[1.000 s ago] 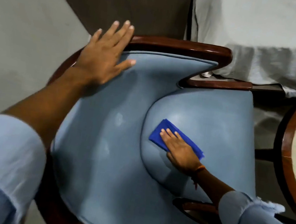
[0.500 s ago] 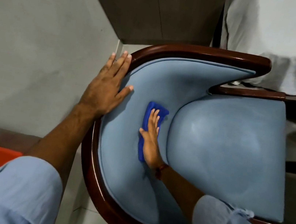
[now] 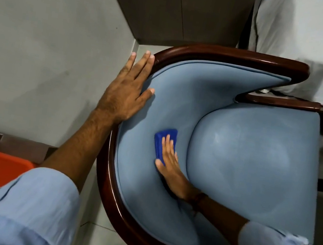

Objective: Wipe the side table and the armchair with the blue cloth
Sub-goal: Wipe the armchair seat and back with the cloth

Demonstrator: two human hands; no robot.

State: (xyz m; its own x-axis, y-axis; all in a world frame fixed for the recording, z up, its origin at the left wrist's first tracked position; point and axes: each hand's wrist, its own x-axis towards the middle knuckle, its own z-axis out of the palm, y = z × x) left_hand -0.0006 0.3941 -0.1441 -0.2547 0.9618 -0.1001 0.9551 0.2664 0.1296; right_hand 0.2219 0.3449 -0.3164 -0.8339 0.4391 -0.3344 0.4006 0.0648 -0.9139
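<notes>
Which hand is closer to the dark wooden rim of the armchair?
Left. The left hand lies flat on the dark wooden rim; the right hand presses the blue cloth on the backrest upholstery.

seat cushion [image 3: 254, 167] open, wall [image 3: 42, 41] crowds chairback [image 3: 181, 96]

Folded blue cloth [image 3: 164, 141] flat against armchair [image 3: 252, 157] backrest — pale-blue upholstery, dark wood frame

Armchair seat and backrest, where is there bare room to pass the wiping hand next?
The light blue seat cushion is bare, between backrest seam and front edge. The upper backrest below the dark wooden rim is bare. The left hand and the right hand on the blue cloth crowd the left curve.
</notes>
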